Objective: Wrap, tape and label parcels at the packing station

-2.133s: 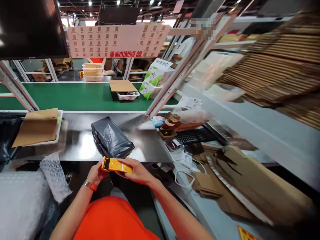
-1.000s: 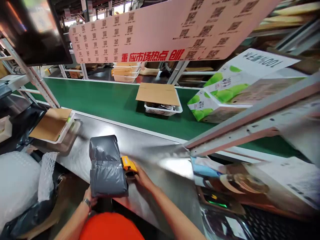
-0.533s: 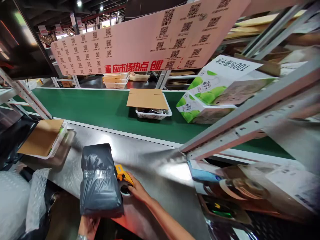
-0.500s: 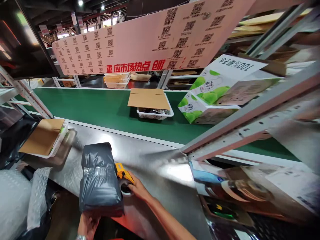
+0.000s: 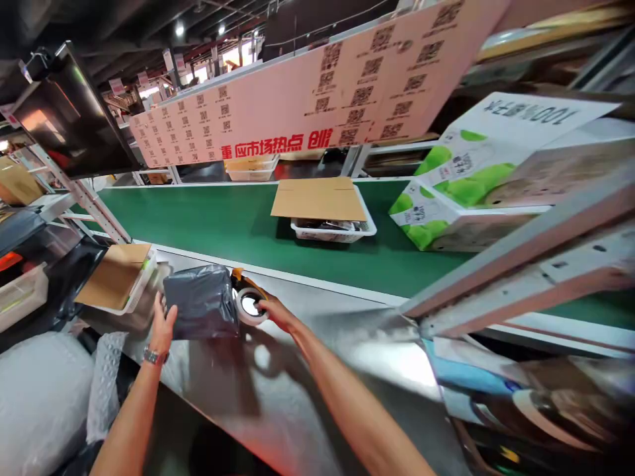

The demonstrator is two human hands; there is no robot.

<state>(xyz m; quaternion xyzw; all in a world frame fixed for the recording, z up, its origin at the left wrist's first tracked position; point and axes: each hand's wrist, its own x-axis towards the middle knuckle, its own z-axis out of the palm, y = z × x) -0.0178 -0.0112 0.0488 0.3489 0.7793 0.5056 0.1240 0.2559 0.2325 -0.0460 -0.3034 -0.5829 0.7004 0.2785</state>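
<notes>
A dark grey plastic-wrapped parcel (image 5: 201, 303) is over the metal worktop, near the belt's edge. At its left end is my left hand (image 5: 163, 325), fingers stretched and thumb apart; I cannot tell whether it presses on the parcel. My right hand (image 5: 278, 312) is closed around a tape dispenser (image 5: 244, 280) with a yellow-orange body and a roll of tape, close against the parcel's right end. A white basket (image 5: 133, 295) under a cardboard flap (image 5: 115, 274) stands to the left of my left hand.
Beyond the worktop (image 5: 317, 370) runs a green conveyor belt (image 5: 218, 215), carrying a white basket (image 5: 370, 227) topped with cardboard and a green-and-white carton (image 5: 426, 218). A metal post (image 5: 526, 284) slants across the right. Bubble wrap (image 5: 44, 396) lies at lower left.
The parcel has moved away from me toward the belt and now looks flatter. My left hand has gone from beneath its near end to its left end. The tape dispenser has moved forward too.
</notes>
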